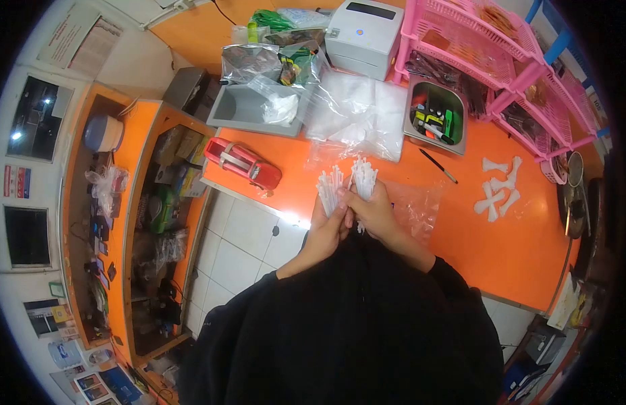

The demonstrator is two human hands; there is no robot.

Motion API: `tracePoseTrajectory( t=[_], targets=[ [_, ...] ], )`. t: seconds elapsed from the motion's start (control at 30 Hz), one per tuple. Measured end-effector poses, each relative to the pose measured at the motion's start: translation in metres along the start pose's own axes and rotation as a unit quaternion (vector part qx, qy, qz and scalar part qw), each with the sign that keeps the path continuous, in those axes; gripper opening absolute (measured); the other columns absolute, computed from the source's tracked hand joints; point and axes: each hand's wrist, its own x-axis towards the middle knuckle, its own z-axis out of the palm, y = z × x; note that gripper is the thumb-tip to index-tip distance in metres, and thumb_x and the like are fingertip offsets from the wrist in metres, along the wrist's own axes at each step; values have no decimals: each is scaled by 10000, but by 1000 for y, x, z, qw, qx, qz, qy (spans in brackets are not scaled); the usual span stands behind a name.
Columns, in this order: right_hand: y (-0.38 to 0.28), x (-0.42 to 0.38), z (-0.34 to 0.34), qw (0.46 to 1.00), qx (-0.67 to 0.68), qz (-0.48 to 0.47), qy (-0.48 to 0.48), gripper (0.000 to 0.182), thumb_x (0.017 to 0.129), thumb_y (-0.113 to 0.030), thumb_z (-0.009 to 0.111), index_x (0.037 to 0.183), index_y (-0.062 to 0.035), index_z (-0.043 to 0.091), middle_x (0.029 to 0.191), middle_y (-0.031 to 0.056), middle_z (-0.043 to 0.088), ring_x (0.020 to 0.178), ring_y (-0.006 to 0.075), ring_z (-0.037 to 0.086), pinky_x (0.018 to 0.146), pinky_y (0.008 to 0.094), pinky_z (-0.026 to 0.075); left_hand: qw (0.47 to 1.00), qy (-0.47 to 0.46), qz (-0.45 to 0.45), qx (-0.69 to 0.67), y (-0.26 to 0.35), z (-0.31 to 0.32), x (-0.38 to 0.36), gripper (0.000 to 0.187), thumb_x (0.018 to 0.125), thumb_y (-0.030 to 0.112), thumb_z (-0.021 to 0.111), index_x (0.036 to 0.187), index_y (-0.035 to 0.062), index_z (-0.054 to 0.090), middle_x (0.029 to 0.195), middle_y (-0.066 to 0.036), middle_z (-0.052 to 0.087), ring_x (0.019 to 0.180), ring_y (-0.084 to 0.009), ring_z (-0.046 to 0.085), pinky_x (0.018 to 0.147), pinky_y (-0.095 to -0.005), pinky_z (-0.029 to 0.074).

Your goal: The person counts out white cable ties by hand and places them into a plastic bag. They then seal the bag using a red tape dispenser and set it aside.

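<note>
Two bundles of thin white sticks are held upright side by side, over the near edge of the orange table (488, 250). My left hand (324, 235) is wrapped round the left bundle (331, 189). The right bundle (364, 178) is in my right hand (375, 214), its fingers closed round the lower part. Both hands touch each other at the thumbs and fingers. A clear plastic bag (421, 206) lies just right of my right hand. Palms and lower ends of the sticks are mostly hidden.
Behind the hands are white plastic bags (360, 111), a grey bin (238, 111), a white printer (363, 40) and a metal tray (413, 128). A red tape dispenser (242, 162) is at left. A black pen (438, 165), small white bundles (498, 189) and pink racks (461, 50) are at right.
</note>
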Motion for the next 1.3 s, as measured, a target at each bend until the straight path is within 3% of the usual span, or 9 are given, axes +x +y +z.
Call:
tracePoseTrajectory(
  t=[0.23, 0.37, 0.6, 0.9, 1.1, 1.3],
  targets=[
    [4, -1, 0, 1000, 7, 2, -10, 98, 825, -50, 551, 858, -4, 471, 592, 64, 521, 415, 119, 499, 371, 231, 395, 1000, -17, 15, -3, -3, -6, 2, 312, 929, 198, 411, 1216, 114, 322, 657, -21, 464, 436, -44, 320, 362, -171, 224],
    [8, 1, 2, 999, 33, -25, -16, 86, 834, -39, 545, 856, -5, 469, 593, 58, 515, 422, 121, 495, 382, 239, 405, 1000, 1, -26, -13, 9, -1, -3, 297, 909, 304, 435, 1134, 130, 349, 648, -8, 448, 432, -66, 322, 362, -190, 232],
    [10, 0, 4, 999, 49, -4, -15, 104, 848, -70, 540, 882, -10, 463, 627, 50, 521, 481, 114, 518, 414, 227, 395, 999, 25, -23, -13, 10, -1, -3, 278, 917, 290, 425, 1141, 143, 348, 645, 13, 405, 446, -56, 289, 370, -184, 217],
    [9, 0, 3, 996, -63, -29, -61, 130, 872, -129, 526, 893, -12, 473, 603, 32, 526, 481, 93, 505, 438, 218, 392, 999, 37, 4, -25, 6, 0, -1, 268, 917, 268, 426, 1140, 137, 355, 629, 10, 392, 441, -55, 291, 365, -184, 207],
    [16, 0, 8, 998, 53, -10, 9, 162, 908, -176, 468, 842, -28, 474, 580, 8, 468, 460, 85, 459, 431, 224, 377, 999, 25, -14, -44, 4, -7, 3, 160, 937, 228, 387, 1071, 147, 353, 656, -5, 425, 455, -55, 309, 380, -181, 234],
    [21, 12, -16, 991, -32, -88, 100, 210, 926, -209, 436, 799, -44, 461, 623, 6, 430, 514, 96, 432, 486, 237, 388, 997, 70, -37, 9, 5, -2, 5, 141, 936, 212, 391, 1026, 110, 357, 742, -39, 478, 480, -61, 334, 388, -188, 263]
  ],
)
